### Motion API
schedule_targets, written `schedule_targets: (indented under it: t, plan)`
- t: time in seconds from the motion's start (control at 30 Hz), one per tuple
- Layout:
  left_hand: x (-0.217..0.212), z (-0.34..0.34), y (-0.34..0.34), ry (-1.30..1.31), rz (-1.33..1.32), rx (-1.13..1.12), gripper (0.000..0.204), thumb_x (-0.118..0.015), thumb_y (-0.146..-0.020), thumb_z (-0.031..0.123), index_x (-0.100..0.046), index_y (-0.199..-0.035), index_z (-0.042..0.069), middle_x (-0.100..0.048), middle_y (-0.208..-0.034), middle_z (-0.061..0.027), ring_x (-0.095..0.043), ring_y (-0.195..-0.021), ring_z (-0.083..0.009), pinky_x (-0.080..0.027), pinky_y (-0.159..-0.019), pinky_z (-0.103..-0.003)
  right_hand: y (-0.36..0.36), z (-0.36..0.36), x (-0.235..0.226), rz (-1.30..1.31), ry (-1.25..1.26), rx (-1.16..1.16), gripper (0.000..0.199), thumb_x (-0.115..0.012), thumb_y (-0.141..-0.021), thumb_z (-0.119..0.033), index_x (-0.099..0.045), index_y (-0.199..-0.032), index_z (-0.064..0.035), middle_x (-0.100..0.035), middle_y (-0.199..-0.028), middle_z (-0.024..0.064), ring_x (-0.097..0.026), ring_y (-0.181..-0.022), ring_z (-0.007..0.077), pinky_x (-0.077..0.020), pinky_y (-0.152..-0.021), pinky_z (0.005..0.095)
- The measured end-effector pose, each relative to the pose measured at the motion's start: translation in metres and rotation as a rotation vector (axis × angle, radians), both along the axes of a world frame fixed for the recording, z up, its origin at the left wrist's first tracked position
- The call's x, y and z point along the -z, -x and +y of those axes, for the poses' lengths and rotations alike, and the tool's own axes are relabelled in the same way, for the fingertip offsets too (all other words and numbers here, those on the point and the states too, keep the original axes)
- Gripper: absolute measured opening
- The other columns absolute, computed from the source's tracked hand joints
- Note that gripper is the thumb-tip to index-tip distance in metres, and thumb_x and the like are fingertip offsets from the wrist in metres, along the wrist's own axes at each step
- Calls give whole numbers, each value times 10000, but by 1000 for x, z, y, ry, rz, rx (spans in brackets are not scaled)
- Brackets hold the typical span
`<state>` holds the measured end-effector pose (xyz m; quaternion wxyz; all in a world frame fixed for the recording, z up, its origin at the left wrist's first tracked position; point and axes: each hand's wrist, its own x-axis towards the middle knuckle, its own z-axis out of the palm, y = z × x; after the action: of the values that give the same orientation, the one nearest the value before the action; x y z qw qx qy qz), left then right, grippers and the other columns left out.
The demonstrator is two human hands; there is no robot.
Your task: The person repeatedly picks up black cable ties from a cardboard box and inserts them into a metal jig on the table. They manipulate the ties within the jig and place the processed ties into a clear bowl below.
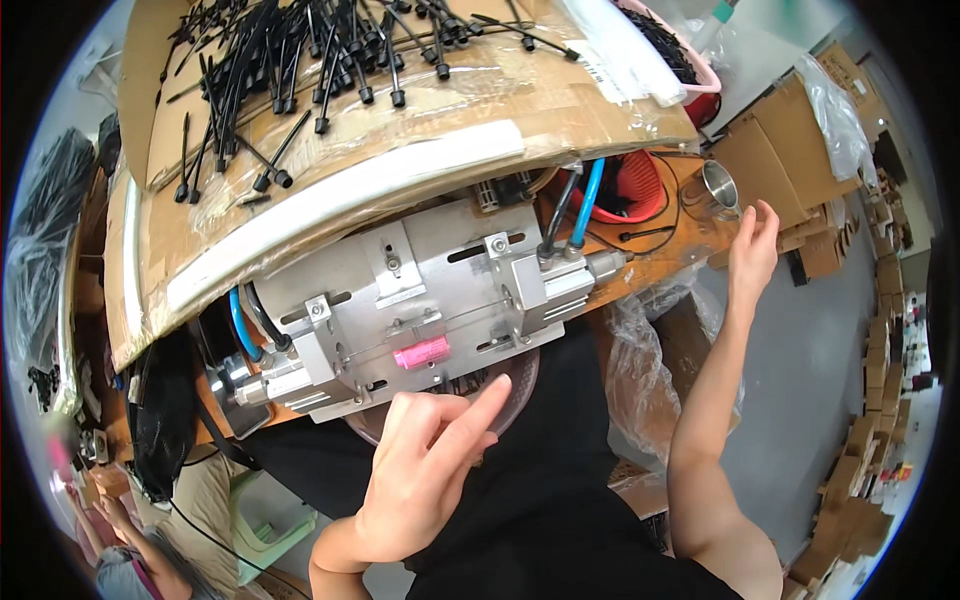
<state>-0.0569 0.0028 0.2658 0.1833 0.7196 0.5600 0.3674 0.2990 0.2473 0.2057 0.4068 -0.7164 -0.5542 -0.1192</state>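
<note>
My left hand (425, 475) is raised in front of a silver metal fixture (450, 262). One of its fingers points up and to the right while others curl in, and I see nothing in it. Just beyond that hand, a small pink block (422, 352) sits at the fixture's front edge. Metal clamp-like blocks flank the block, with a thin rod running across. Off to the right, my right hand (755, 248) reaches out with its fingers apart and nothing visible in them. A shiny metal cup (718, 185) stands close to its fingertips.
Cardboard (450, 110) above the fixture carries a pile of thin black plastic pieces (330, 60) with thick ends. Blue hoses (590, 200) run to the fixture. A red basket (635, 190) is behind it; a clear-plastic-lined box (660, 350) stands right. Another person (140, 560) sits lower left.
</note>
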Motion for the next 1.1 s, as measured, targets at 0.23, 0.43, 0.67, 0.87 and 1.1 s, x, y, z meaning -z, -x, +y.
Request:
schedule_targets:
  t: [0.23, 0.43, 0.67, 0.87, 1.1]
  plan:
    - [-42, 18, 18, -124, -568, 307, 298, -708, -793, 14, -721, -1090, 25, -548, -824, -39, -534, -721, -201, -452, -644, -284, -91, 50, 27, 668, 578, -414, 332, -484, -1023, -382, -606, -1155, -103, -526, -606, -28, -398, -434, 37, -232, -368, 206]
    - [-140, -37, -26, 257, -1826, 17, 173, -524, -987, 108, -668, -896, 74, -557, -753, -64, -446, -612, -158, -384, -587, -258, -104, 29, 42, 1249, 482, -743, 130, -496, -1029, -226, -480, -952, -123, -461, -721, -10, -370, -509, 45, -243, -411, 182]
    - [-72, -39, 14, -379, -1438, 709, 253, -522, -983, 102, -744, -976, 223, -598, -830, -17, -508, -735, -173, -392, -584, -227, -54, -52, -2, 1175, 562, -792, 132, -511, -1017, -178, -467, -916, -105, -411, -695, -25, -355, -559, 38, -254, -442, 188]
    - [-69, -15, 54, -111, -697, 1212, 152, -554, -975, 145, -696, -978, 90, -584, -806, -24, -515, -675, -159, -425, -583, -244, 36, -112, -62, 1208, 711, -1128, 160, -577, -983, -190, -512, -929, -54, -461, -673, -10, -366, -520, 64, -265, -473, 222]
    - [-67, 146, 50, -209, 148, 240, 137, -598, -888, 38, -666, -1005, 18, -603, -836, -85, -568, -734, -198, -455, -668, -313, 101, -164, -125, 1040, 518, -1367, 280, -746, -802, -146, -580, -684, 45, -503, -593, 73, -386, -487, 128, -240, -451, 286]
